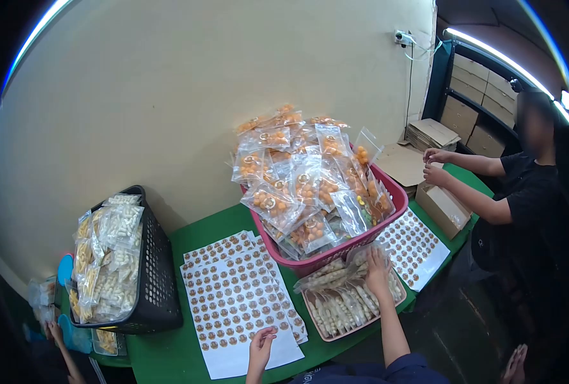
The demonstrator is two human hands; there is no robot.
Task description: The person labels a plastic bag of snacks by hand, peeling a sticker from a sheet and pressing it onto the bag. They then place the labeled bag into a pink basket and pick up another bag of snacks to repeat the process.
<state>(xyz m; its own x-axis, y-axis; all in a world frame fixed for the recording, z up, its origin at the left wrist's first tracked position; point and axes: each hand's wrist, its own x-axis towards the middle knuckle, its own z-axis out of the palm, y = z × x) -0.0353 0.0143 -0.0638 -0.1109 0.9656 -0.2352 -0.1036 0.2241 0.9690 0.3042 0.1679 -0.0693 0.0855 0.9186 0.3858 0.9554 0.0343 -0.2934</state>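
The left hand (262, 342) hovers over 1 sticker sheet (220, 363); the right hand (377, 267), well apart, touches a clear bag (326, 277), its grip unclear.

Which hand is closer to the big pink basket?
Right. The right hand touches a clear bag right beside the pink basket; the left hand is farther away, over the sticker sheet.

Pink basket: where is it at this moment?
In the head view, the pink basket is right of centre on the green table, near the wall, just beyond the shallow tray, with printed sheets on both sides.
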